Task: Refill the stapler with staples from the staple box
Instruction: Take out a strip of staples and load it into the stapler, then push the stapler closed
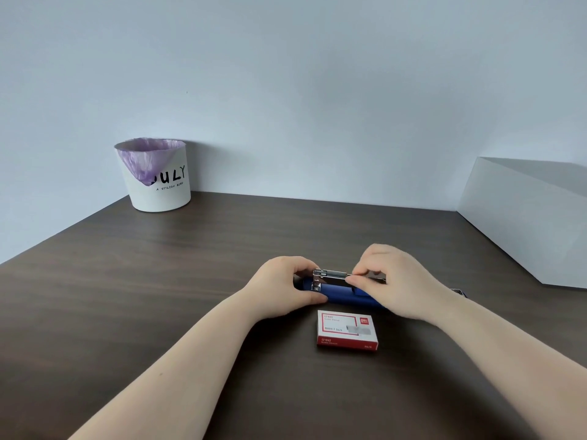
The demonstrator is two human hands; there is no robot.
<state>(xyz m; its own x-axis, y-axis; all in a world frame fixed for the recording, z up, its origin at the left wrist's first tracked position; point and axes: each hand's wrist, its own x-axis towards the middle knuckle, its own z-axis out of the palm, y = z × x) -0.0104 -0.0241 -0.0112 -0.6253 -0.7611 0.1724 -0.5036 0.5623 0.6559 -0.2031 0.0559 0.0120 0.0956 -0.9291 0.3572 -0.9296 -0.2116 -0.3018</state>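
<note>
A dark blue stapler (344,296) lies across the dark wooden table, its metal staple channel (330,277) exposed on top. My left hand (282,285) grips the stapler's left end. My right hand (392,281) pinches a thin silvery strip of staples (365,275) over the channel with thumb and forefinger. The red and white staple box (347,329) lies shut on the table just in front of the stapler, between my forearms. My right hand hides the stapler's right part.
A white bin (158,176) with a purple liner stands at the back left by the wall. A large white box (524,217) fills the right back corner. The table edge (63,231) runs diagonally on the left.
</note>
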